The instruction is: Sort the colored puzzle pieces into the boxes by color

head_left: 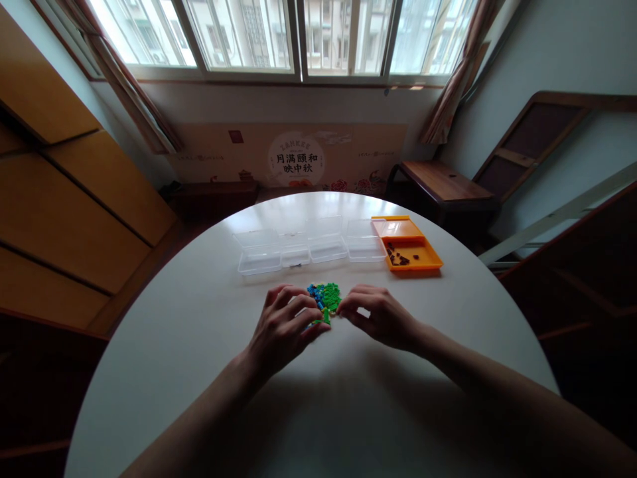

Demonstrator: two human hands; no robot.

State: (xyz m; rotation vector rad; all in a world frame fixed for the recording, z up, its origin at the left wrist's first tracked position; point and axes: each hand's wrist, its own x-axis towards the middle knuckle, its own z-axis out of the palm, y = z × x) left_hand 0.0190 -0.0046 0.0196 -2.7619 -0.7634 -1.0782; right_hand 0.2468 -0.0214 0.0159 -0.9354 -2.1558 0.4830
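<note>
While both hands meet mid-table, the left hand (286,325) pinches a green piece at the pile's lower edge — fingers curled shut on it. The right hand (378,315) touches the pile of green and blue pieces (326,295) from 3 o'clock; its grip — cannot tell. Clear boxes (293,249) sit at 12, an orange tray (413,249) at 1, on the table (199,345).

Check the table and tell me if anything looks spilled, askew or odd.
Nothing stands out. The clear boxes sit in a tidy row beside the orange tray, whose small dark pieces stay inside it. The green and blue pieces form one compact pile between the left hand and right hand on the white table.
</note>
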